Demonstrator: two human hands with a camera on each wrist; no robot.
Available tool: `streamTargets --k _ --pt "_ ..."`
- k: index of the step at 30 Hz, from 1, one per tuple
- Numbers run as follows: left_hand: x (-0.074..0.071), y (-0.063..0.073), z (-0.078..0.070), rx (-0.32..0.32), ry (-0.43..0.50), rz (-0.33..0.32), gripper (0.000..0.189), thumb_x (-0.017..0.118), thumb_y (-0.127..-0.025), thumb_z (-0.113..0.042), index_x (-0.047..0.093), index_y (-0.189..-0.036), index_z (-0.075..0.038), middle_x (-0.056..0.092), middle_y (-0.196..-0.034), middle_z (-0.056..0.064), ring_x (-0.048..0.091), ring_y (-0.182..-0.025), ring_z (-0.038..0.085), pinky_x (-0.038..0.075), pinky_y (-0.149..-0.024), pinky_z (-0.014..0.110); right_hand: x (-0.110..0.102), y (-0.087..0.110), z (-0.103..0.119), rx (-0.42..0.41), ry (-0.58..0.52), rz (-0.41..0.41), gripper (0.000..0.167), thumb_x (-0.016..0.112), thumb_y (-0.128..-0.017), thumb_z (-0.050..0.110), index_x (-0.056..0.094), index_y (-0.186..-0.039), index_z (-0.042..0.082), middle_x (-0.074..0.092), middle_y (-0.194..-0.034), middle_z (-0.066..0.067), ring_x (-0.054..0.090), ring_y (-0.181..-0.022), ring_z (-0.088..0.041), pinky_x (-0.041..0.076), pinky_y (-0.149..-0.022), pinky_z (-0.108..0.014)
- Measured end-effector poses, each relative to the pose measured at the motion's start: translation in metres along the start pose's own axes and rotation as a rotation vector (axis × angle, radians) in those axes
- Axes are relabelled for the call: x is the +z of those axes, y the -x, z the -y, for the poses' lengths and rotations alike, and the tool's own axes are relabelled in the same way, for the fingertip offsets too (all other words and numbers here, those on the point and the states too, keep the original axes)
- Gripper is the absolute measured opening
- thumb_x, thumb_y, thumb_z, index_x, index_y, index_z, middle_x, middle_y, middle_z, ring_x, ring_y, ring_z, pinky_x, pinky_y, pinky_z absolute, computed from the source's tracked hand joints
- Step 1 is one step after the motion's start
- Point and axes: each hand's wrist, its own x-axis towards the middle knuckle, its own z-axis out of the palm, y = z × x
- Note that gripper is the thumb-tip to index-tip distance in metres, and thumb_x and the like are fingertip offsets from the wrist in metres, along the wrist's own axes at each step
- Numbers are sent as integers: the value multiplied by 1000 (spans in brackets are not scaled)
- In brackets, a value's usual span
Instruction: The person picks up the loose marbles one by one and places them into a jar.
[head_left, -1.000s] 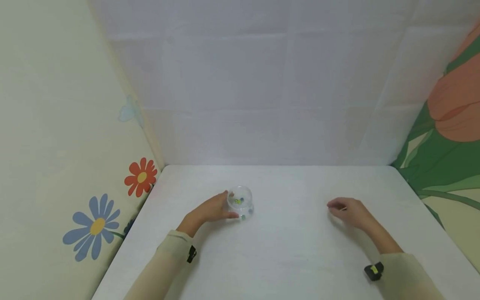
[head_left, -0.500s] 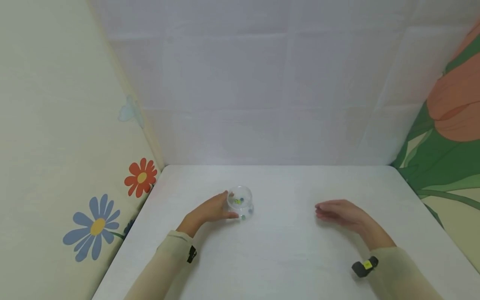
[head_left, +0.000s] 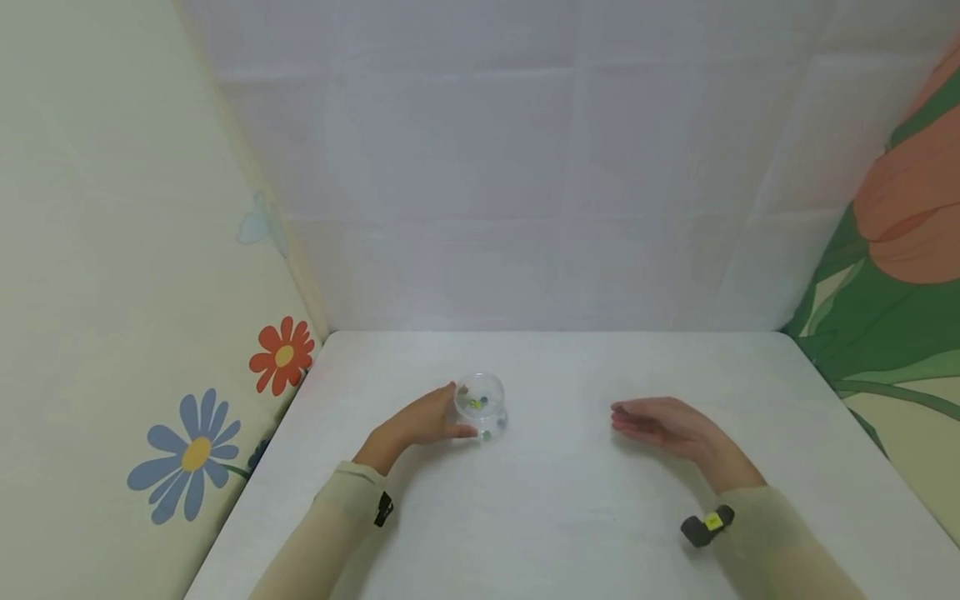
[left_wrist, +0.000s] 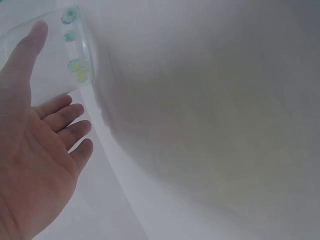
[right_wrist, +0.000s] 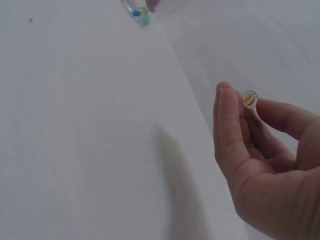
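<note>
A clear glass cup (head_left: 480, 398) stands upright on the white table, with several glass marbles (left_wrist: 75, 65) in blue, green and yellow at its bottom. My left hand (head_left: 422, 421) holds the cup from its left side, thumb on the near wall and fingers round the far one. To the right, my right hand (head_left: 663, 427) is raised over the table. In the right wrist view it pinches a clear marble (right_wrist: 250, 99) with orange-brown swirls between thumb and fingertips. That marble is hidden by the hand in the head view.
The white table (head_left: 555, 517) meets a pale cloth backdrop (head_left: 480, 167) at its far edge. A flower-printed panel (head_left: 150, 292) borders the left, and a panel with a large tulip print (head_left: 900, 333) the right.
My right hand has moved left toward the cup and turned so its palm side shows more. The left hand and the cup have stayed in place.
</note>
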Motion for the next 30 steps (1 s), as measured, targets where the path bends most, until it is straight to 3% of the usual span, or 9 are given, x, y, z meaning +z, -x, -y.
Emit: streamTargets --k 7,17,22,26,30 --pt "0 1 0 -7 -3 3 107 77 -85 -56 26 -157 5 27 -162 25 28 -151 38 26 -123 50 10 -6 2 -2 -28 35 52 61 -101 7 41 -143 -17 64 -129 -26 71 -106 -23 56 -98 -36" --pt "0 1 -1 -8 9 6 108 77 -86 -54 23 -157 7 27 -162 25 28 -151 38 26 -123 50 22 -13 5 -38 -67 156 27 57 -102 5 61 -125 -9 70 -120 -21 72 -101 -21 57 -96 -33" --pt "0 1 -1 -4 7 1 106 77 -85 -54 26 -157 6 28 -162 25 28 -151 38 26 -123 50 32 -18 8 -32 -82 170 21 57 -102 4 66 -118 -4 71 -117 -20 73 -100 -22 58 -94 -33" --pt "0 1 -2 -4 6 1 105 77 -85 -54 28 -156 5 28 -162 25 28 -151 38 26 -123 51 39 -20 11 -31 -94 182 21 56 -103 4 66 -119 -4 72 -115 -18 73 -99 -21 59 -93 -32" --pt "0 1 -2 -2 9 1 102 78 -85 -54 31 -156 3 30 -162 25 29 -150 38 27 -123 51 46 -24 14 -36 -94 198 33 56 -103 5 56 -131 -12 72 -112 -14 73 -98 -20 59 -92 -31"
